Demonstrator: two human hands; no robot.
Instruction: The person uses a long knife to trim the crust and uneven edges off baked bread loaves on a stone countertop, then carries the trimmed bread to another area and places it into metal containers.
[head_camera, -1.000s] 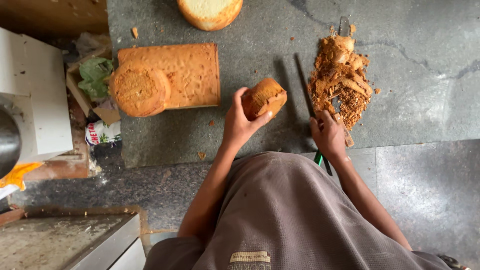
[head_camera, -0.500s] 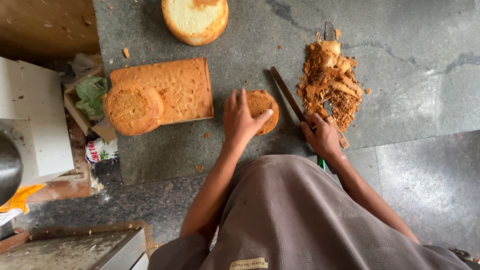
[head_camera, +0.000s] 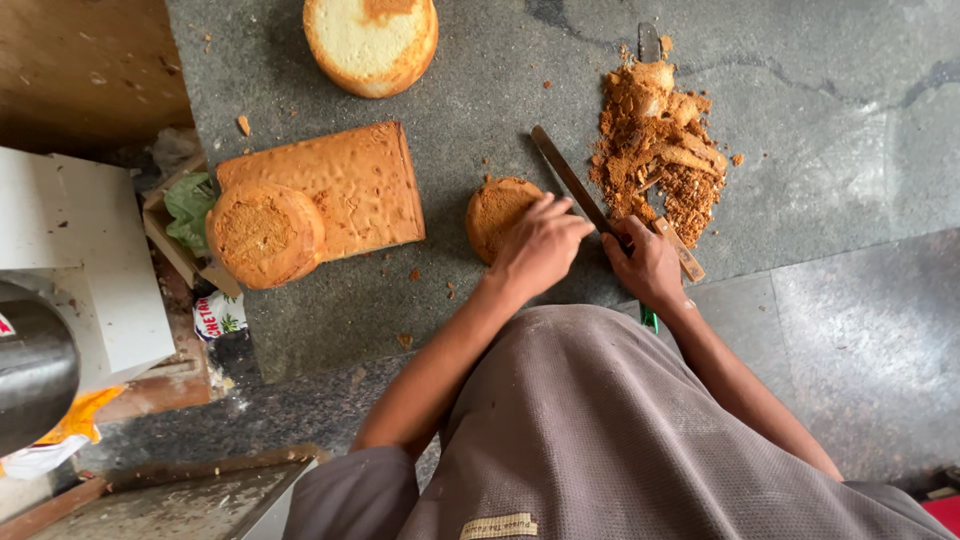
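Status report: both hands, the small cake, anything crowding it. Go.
Left hand flat on the small round cake, pressing it to the stone counter. Right hand grips the knife, blade beside the cake. Crumb pile lies right of the blade, apart.

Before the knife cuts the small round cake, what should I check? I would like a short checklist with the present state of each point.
1. Small round cake lies flat on the stone counter: ok.
2. Left hand rests on the cake to steady it: ok.
3. Right hand grips the knife handle: ok.
4. Left fingers away from the blade: not ok, they lie right beside it.
5. Pile of crumbs apart from the cake: ok.
6. Blade sharpness: cannot tell.
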